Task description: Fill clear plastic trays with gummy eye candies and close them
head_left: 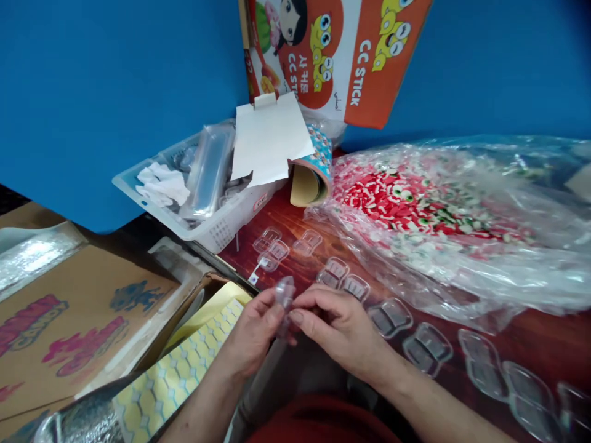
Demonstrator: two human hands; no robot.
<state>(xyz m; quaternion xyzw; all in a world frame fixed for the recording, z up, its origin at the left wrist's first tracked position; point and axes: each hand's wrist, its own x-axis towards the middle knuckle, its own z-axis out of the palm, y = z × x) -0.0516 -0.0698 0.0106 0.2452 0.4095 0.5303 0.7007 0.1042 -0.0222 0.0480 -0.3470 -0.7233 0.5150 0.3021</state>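
Both hands meet at the lower centre over the table edge. My left hand (252, 335) and my right hand (335, 326) pinch one small clear plastic capsule shell (284, 294) between their fingertips, holding it upright. Several more empty clear plastic shells (390, 317) lie in a row on the red-brown table (545, 344), running from the middle to the right edge. A large clear plastic bag of red, white and green candies (415, 206) lies on the table behind my right hand.
A white plastic basket (217, 231) with wrappers and a white card stands at back left, a sticker roll (311, 178) beside it. An orange "CC STICK" carton (351, 55) leans on the blue wall. Cardboard boxes (69, 320) and a yellow honeycomb sheet (180, 369) lie at left.
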